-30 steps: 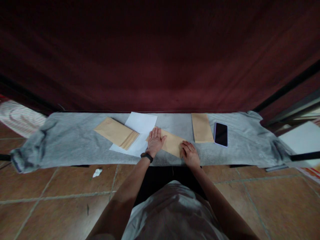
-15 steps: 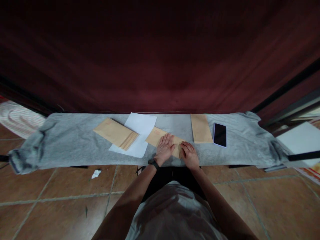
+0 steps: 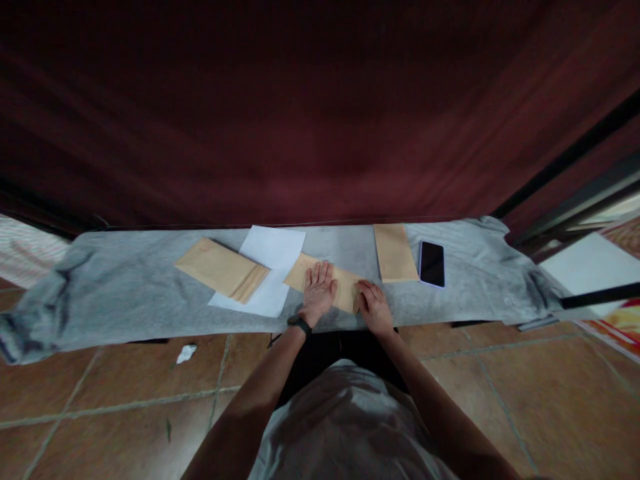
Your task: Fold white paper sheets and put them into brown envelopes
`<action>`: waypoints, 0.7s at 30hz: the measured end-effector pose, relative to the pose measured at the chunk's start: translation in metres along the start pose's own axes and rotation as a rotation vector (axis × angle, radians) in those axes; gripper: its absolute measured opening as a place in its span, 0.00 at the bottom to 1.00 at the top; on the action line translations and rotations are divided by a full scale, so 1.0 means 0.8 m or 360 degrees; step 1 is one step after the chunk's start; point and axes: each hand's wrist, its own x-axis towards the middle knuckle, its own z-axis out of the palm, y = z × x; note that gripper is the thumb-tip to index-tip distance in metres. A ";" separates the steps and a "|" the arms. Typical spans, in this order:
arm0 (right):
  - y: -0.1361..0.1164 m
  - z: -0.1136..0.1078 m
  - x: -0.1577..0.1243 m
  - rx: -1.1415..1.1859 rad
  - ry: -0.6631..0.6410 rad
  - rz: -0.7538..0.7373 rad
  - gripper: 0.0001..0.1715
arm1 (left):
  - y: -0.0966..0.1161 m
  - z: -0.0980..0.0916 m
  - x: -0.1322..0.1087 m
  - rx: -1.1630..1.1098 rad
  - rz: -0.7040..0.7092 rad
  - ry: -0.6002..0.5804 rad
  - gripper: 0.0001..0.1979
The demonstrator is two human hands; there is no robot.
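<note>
A brown paper envelope (image 3: 345,288) lies aslant on the grey cloth near the front edge. My left hand (image 3: 319,288) is pressed flat on its middle, fingers stretched out, with a dark watch on that wrist. At the envelope's right end, my right hand (image 3: 374,305) has its fingers curled over the edge, where a narrow flap seems folded up. Part of that end is hidden under the fingers. A stack of similar envelopes (image 3: 215,263) rests to the left, partly over white paper (image 3: 280,250). Another brown envelope (image 3: 396,253) lies right of my hands.
A phone (image 3: 432,264) with a purple edge lies face up at the right. Grey cloth (image 3: 125,287) covers the narrow table, with a dark red curtain-like surface (image 3: 310,133) behind it. A crumpled white scrap (image 3: 186,353) is on the tiled floor.
My left hand has slid a little left along the envelope, baring more of its middle. My right hand stays at the right end, where the flap now stands up more. The view shifted slightly.
</note>
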 end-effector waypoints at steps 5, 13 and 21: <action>0.002 0.003 -0.002 0.0066 0.0070 0.0209 0.27 | 0.036 0.004 -0.011 -0.0064 0.0185 -0.0014 0.29; 0.003 0.002 -0.001 0.0152 0.0097 0.0296 0.32 | 0.064 -0.001 -0.034 -0.0166 0.0448 0.0009 0.27; 0.010 -0.002 0.006 0.0215 0.0019 0.0254 0.25 | 0.070 0.001 -0.055 -0.0350 0.0331 0.0129 0.26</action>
